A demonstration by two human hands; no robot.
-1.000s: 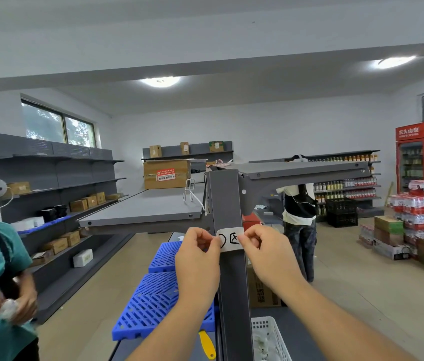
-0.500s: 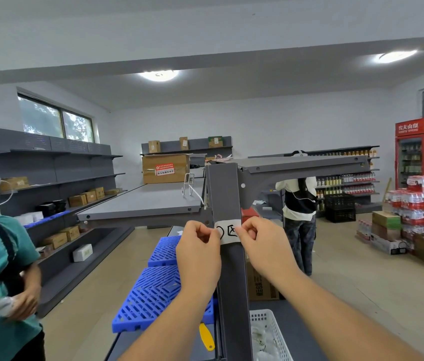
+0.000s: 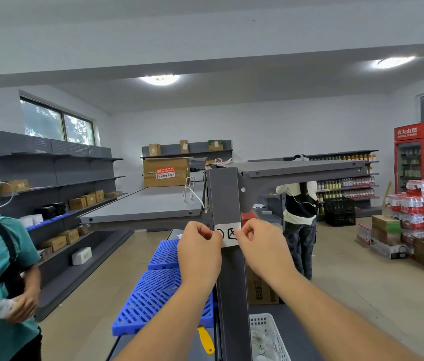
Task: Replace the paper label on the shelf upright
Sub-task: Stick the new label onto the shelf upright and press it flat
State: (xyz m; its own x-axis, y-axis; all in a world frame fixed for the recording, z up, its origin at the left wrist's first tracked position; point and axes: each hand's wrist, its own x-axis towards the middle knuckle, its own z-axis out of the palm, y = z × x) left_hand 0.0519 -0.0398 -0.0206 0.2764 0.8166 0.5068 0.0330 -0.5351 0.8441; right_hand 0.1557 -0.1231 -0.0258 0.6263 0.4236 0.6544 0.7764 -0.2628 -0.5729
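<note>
We have the label (image 3: 227, 234) across the front face of the upright (image 3: 227, 201), just below where the shelves meet it, and we judge the step in hand to be working it at its two ends, whether seating it or peeling it we cannot tell from here. To do it well, we keep both ends level so the strip sits square to the post, hold it taut so it does not wrinkle, and press or lift from the edges rather than the middle, where the drawn marks are.

Our left hand (image 3: 200, 252) is curled, thumb and forefinger pinched on the left end of the label, covering part of the round mark. Our right hand (image 3: 260, 250) is curled likewise, fingertips closed on the right end. The label lies directly between the two hands, touching both, flat against the upright at about knuckle height. Its middle shows bare and white; its ends are hidden under our fingers, so we cannot tell whether they wrap round the post's sides.
</note>
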